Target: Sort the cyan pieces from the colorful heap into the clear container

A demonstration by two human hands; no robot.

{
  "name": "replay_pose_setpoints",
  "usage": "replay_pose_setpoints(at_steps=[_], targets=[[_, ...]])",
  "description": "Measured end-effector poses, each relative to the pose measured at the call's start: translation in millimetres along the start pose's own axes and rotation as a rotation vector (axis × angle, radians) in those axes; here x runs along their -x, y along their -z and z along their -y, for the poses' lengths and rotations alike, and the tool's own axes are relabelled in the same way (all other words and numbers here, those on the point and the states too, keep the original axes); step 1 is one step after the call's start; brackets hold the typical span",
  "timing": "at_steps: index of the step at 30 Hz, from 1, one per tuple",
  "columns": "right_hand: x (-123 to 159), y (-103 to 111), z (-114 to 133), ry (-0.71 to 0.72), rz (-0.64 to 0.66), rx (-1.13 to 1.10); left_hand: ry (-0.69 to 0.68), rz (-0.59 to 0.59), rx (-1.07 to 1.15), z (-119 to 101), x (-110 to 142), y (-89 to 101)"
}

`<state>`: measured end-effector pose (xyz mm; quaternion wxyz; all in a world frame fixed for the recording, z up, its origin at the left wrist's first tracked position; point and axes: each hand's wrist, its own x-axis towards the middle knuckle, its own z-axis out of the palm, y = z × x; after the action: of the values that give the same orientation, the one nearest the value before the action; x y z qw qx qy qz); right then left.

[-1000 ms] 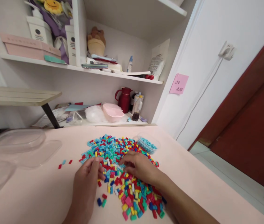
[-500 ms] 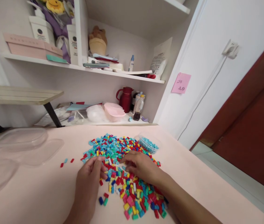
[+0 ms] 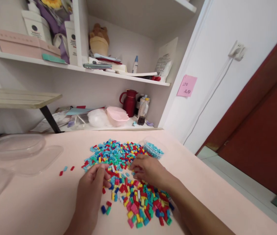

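Observation:
A spread pile of small coloured toy bricks (image 3: pixel 119 153) covers the middle of the pink tabletop. My left hand (image 3: pixel 92 182) rests at the pile's left edge, its fingers curled and thumb laid against them; whatever may be inside is hidden. Over the right part of the pile is my right hand (image 3: pixel 149 171), palm down with bent fingers low among the bricks. Its fingertips are partly covered, so I cannot make out what they grip. Just behind it stands a clear plastic tub (image 3: pixel 154 150) holding light blue bricks.
Several clear plastic lids or tubs (image 3: pixel 16 145) lie at the left. A few stray bricks (image 3: pixel 65 168) sit between them and the pile. At the back are a pink bowl (image 3: pixel 117 116), a red jug (image 3: pixel 129 103) and a bottle (image 3: pixel 143 112). A small raised stand (image 3: pixel 18 98) is at the far left.
The whole view has shifted slightly. My right hand has drawn a little to the right, baring some tabletop among the bricks. My left hand stays nearly in place.

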<state>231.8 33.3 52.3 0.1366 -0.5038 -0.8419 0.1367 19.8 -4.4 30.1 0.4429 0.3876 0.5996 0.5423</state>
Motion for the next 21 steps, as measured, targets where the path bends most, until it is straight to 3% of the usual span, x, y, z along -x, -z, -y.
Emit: replay_pose_setpoints(at_steps=[12, 21], targets=[[-1.7, -2.8, 4.3, 0.096, -0.017, 0.063, -0.033, 0.041, -0.055, 6.1, -4.1, 0.8], [-2.7, -4.3, 2.0, -0.068, -0.006, 0.121, -0.042, 0.05, -0.04, 7.6, -6.5, 0.4]])
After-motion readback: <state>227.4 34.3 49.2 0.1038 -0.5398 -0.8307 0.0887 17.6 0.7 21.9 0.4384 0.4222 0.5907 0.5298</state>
